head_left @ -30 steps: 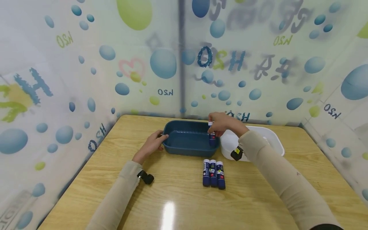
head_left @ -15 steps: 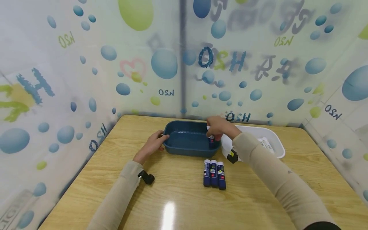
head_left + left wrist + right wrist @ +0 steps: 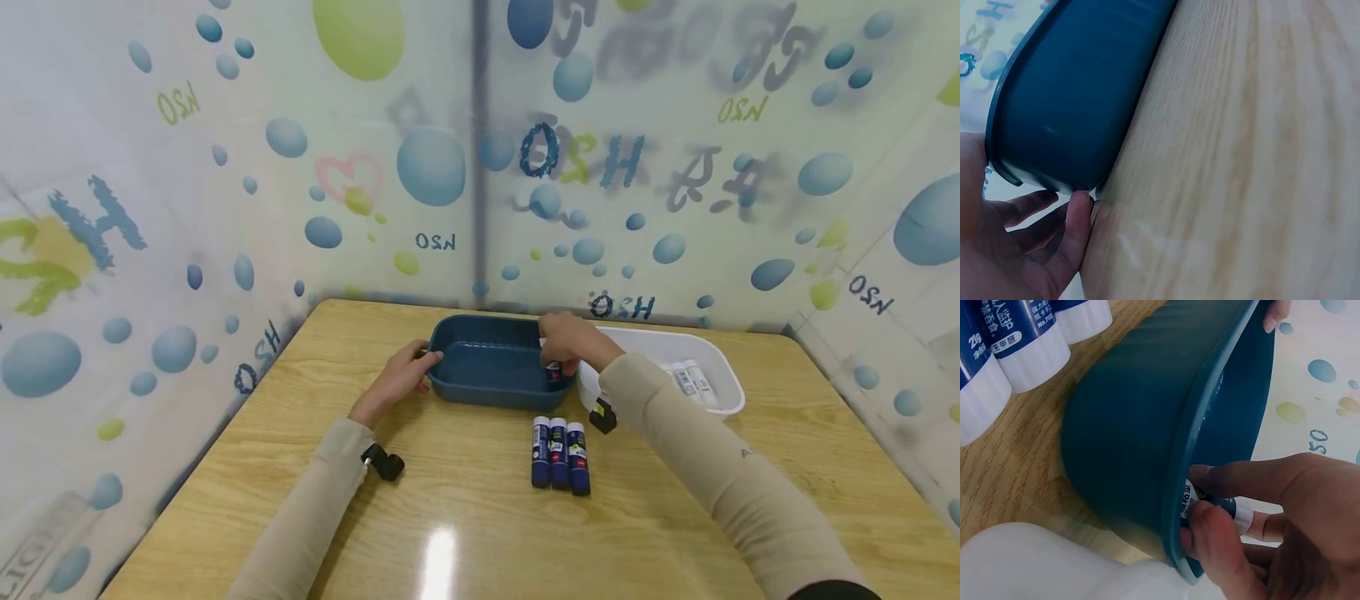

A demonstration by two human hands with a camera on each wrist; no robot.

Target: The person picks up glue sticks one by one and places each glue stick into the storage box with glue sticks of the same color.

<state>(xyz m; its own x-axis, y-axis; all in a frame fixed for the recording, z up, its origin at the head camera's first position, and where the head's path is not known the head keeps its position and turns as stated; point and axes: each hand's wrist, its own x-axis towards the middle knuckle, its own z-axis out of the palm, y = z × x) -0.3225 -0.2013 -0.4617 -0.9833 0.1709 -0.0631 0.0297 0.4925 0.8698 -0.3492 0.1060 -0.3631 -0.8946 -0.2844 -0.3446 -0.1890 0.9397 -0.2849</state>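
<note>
My left hand (image 3: pixel 399 379) grips the left end of a dark blue plastic bin (image 3: pixel 487 393). In the left wrist view its thumb is at the rim and its fingers curl against the outside near the bottom. My right hand (image 3: pixel 573 340) reaches over the bin's right end and pinches a blue glue stick (image 3: pixel 553 372) with a white end (image 3: pixel 1244 515). The glue stick is low inside the bin against the right wall, partly hidden by the fingers. Three more blue glue sticks (image 3: pixel 559 454) with white ends lie side by side on the table in front of the bin.
A white plastic bin (image 3: pixel 727 371) stands right beside the blue one, holding several white-labelled sticks (image 3: pixel 697 382), partly behind my right sleeve. The wooden table (image 3: pixel 465 517) meets a printed curtain (image 3: pixel 360 275) at the back.
My right hand has lowered the glue stick deeper into the blue bin. The right forearm has shifted left, uncovering sticks in the white bin. My left hand keeps its grip.
</note>
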